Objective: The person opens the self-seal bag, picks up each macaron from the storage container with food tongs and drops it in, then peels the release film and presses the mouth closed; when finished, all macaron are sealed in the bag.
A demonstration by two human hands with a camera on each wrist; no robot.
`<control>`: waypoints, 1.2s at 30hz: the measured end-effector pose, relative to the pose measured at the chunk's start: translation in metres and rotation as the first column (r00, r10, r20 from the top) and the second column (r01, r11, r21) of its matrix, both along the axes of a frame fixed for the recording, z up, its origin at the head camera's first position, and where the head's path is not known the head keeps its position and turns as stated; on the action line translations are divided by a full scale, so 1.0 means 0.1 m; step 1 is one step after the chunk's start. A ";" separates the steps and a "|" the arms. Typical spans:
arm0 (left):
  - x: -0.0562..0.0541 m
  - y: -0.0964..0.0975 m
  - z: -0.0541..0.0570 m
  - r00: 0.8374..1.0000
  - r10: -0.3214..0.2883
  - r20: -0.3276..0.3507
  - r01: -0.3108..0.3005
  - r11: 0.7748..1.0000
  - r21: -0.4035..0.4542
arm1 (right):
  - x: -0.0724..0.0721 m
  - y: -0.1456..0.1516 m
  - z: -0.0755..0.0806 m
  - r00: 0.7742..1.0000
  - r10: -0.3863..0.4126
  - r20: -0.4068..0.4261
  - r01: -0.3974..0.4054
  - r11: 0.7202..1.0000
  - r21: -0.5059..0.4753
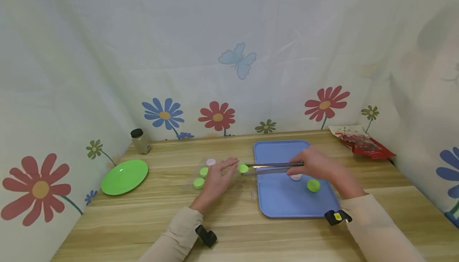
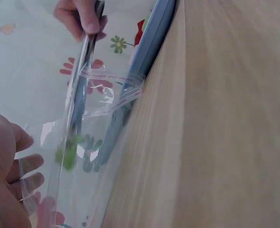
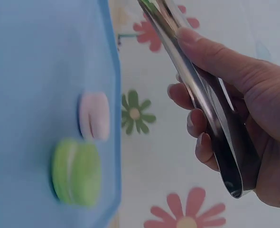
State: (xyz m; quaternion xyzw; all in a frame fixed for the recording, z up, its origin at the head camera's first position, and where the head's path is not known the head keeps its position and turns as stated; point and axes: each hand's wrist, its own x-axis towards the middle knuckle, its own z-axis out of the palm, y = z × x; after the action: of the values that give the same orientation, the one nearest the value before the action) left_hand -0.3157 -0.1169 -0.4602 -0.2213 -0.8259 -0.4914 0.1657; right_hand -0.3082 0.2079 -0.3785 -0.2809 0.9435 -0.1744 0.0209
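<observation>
My left hand point(image 1: 216, 180) holds a clear plastic bag point(image 2: 107, 102), its fingers curled at the film's edge. In the bag lie two green macarons point(image 1: 199, 183) and a pale pink macaron point(image 1: 210, 162), left of that hand. Metal tongs point(image 1: 274, 165) are gripped in my right hand point(image 1: 319, 168), thumb on one arm and fingers round the other. Their tips reach left into the bag's mouth with a green macaron point(image 1: 243, 169) between them. Below the right hand, a pink macaron point(image 3: 94, 116) and another green macaron point(image 3: 77, 172) sit on the blue tray point(image 1: 279, 207).
A green plate point(image 1: 124, 177) lies at the left edge of the wooden table point(image 1: 229, 234). Behind it stands a small jar with a black lid point(image 1: 141, 142). A red and white packet point(image 1: 362, 142) rests at the back right. Flower-printed cloth point(image 1: 272, 75) surrounds the table.
</observation>
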 end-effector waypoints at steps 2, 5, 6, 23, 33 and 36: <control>0.00 -0.01 0.00 1.000 0.001 0.002 -0.001 1.000 -0.005 | -0.02 -0.16 -0.04 1.000 0.017 -0.012 -0.017 1.000 -0.009; 0.01 -0.01 -0.01 1.000 0.005 0.005 -0.005 1.000 -0.021 | -0.05 -0.38 -0.08 0.998 0.012 -0.054 -0.011 1.000 0.005; 0.01 -0.01 -0.02 1.000 0.004 0.003 -0.004 1.000 -0.024 | -0.06 -0.44 -0.10 0.996 0.019 -0.084 -0.018 1.000 0.016; 0.01 0.24 -0.08 0.990 0.124 -0.065 -0.123 0.992 0.017 | -0.25 -0.83 -0.21 0.986 0.004 -0.168 0.005 0.999 0.053; 0.02 0.32 -0.08 0.981 0.183 -0.059 -0.180 0.982 0.053 | -0.38 -0.91 -0.21 0.984 0.006 -0.177 0.002 0.999 0.046; 0.02 0.33 -0.07 0.977 0.198 -0.076 -0.193 0.979 0.058 | -0.41 -0.93 -0.22 0.984 0.003 -0.178 0.006 0.999 0.053</control>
State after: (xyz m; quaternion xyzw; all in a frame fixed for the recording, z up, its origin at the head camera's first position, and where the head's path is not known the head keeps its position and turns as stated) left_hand -0.3134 -0.0837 -0.4669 -0.1547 -0.8237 -0.4837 0.2523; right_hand -0.3488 0.1150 -0.4010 -0.2939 0.9461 -0.1237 -0.0561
